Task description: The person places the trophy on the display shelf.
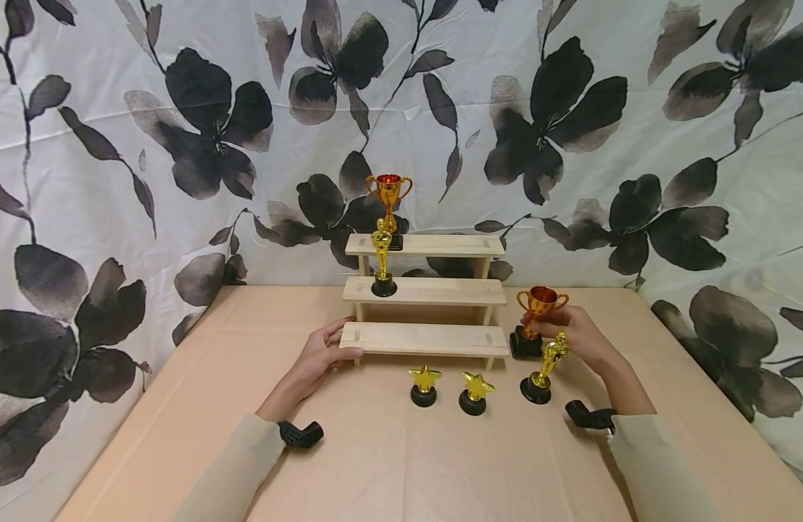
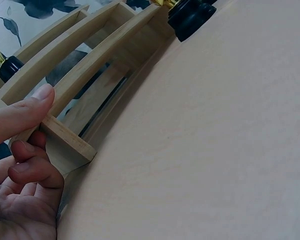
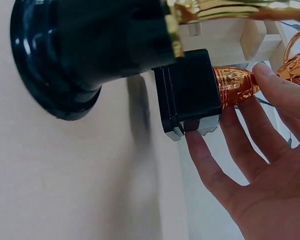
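Cup trophy [image 1: 540, 310]: standing upright on the counter [image 1: 388, 464], just right of the shelf's bottom step, touching the right hand.
Relation: cup trophy is sitting directly in front of the right hand, long axis vertical; right hand is far nearer, left hand is well apart across the shelf.
Look: shiny orange-gold cup with two handles, narrow stem, square black base [image 3: 187, 92].
Right hand [image 1: 574, 335]: fingers are wrapping loosely around the stem, thumb on the cup side in the right wrist view; palm mostly open, not a tight grip.
Left hand [image 1: 323, 355]: gripping the left end of the bottom step, thumb [image 2: 25, 110] on top, fingers curling under the board.
Shelf [image 1: 427, 290]: pale wood, three steps, standing at the back of the counter against the flowered cloth.
On shelf: another cup trophy [image 1: 389, 206] on the top step, gold figure trophy [image 1: 383, 259] on the middle step, both at the left end.
Near counter front: two star trophies [image 1: 448, 389] side by side, a tilted-looking figure trophy [image 1: 545, 371] just in front of the right hand.
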